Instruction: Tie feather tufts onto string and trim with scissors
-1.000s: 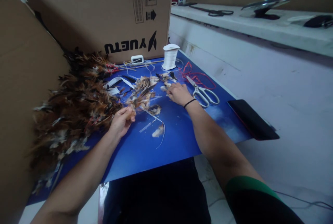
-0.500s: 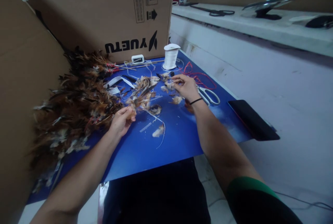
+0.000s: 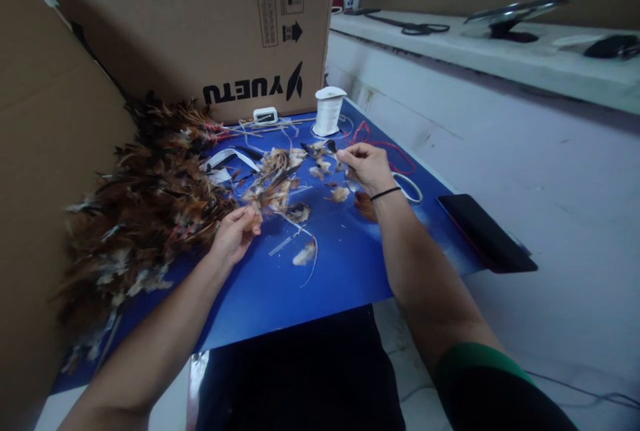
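Note:
My left hand [image 3: 235, 234] is closed in a pinch on brown feathers [image 3: 259, 197], which fan out beyond its fingertips. Thumb and forefinger pressed together, my right hand [image 3: 369, 165] hovers beside small loose feathers [image 3: 320, 167]. A small black tip [image 3: 331, 146] shows just past those fingers; whether they hold it I cannot tell. Between the hands lies a loose heap of pale and brown feathers [image 3: 276, 161]. A big pile of brown feather bundles [image 3: 160, 197] fills the table's left side.
A white spool [image 3: 329, 112], red string [image 3: 400, 154] and partly hidden white-handled scissors [image 3: 411, 187] lie on the blue table [image 3: 330, 284]. A black phone-like slab [image 3: 485, 231] overhangs the right edge. Cardboard [image 3: 175, 31] stands behind and left; a ledge [image 3: 500, 57] runs along the right.
My right hand has shifted slightly right and down, away from the loose feathers, covering more of the scissors. My left hand keeps its place and its grip on the feathers.

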A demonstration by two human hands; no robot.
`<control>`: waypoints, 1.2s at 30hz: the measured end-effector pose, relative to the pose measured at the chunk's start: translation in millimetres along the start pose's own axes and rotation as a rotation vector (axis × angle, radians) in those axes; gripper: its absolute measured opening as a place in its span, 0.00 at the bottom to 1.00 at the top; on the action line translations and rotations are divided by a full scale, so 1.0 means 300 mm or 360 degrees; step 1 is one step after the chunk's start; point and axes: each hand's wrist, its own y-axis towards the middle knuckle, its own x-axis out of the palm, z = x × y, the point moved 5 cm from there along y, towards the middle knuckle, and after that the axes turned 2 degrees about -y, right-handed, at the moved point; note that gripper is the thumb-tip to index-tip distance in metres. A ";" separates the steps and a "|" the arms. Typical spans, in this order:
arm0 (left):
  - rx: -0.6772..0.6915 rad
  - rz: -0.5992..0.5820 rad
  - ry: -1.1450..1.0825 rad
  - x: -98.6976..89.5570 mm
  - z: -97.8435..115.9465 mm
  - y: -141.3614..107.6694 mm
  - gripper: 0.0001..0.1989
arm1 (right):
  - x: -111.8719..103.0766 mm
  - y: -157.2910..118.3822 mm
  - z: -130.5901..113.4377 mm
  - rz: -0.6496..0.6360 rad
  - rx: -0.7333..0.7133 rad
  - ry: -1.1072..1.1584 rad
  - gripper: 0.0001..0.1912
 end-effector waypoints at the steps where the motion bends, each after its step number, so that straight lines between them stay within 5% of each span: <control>1: 0.0002 0.0004 0.0000 0.000 0.000 0.000 0.12 | -0.002 -0.002 -0.004 -0.0012 0.0010 -0.0006 0.17; 10: 0.0000 0.0012 0.0007 0.004 0.000 -0.001 0.13 | 0.013 -0.021 -0.035 -0.0420 0.0078 -0.0040 0.20; 16: 0.0003 -0.0015 0.0023 0.007 0.002 -0.007 0.12 | 0.009 -0.035 -0.050 -0.0418 0.0091 -0.0335 0.20; 23: -0.0007 0.0003 0.0009 0.009 0.001 -0.005 0.13 | 0.011 -0.040 -0.049 -0.0525 0.0274 -0.0017 0.25; 36: -0.0012 0.0012 0.0032 0.010 0.003 -0.010 0.13 | 0.040 -0.066 -0.045 -0.0568 0.0437 -0.0273 0.11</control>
